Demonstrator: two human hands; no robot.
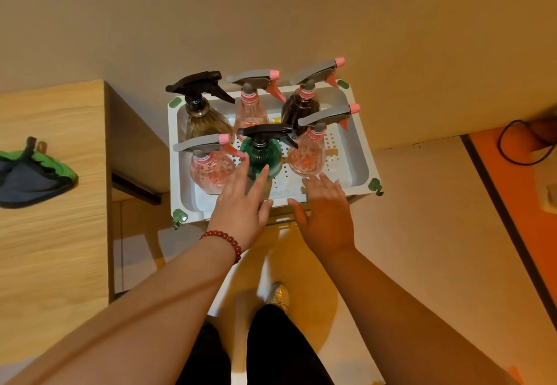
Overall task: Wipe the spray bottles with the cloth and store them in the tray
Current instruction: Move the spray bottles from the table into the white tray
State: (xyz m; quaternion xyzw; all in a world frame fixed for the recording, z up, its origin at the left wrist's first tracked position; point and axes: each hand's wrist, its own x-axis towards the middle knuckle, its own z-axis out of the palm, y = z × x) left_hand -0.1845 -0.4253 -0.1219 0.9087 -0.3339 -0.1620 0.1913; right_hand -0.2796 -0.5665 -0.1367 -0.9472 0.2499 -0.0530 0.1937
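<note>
spray bottles [261,155]: 6, upright in 1 tray [358,155] | cloth [30,176]: 1, on surface [45,249] | left hand [241,207], right hand [327,216]: fingers straight, empty, over near rim

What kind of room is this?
Probably a room in a home, though I can't be sure: a wooden desk with a cloth on it, a plain wall, and a tray of spray bottles.

Wooden table [51,234] at left, against beige wall [271,8]. Black cord [509,143] looped at right, over orange strip [512,179]. Silver shoe [278,295] on pale floor [422,234], low in middle.
</note>
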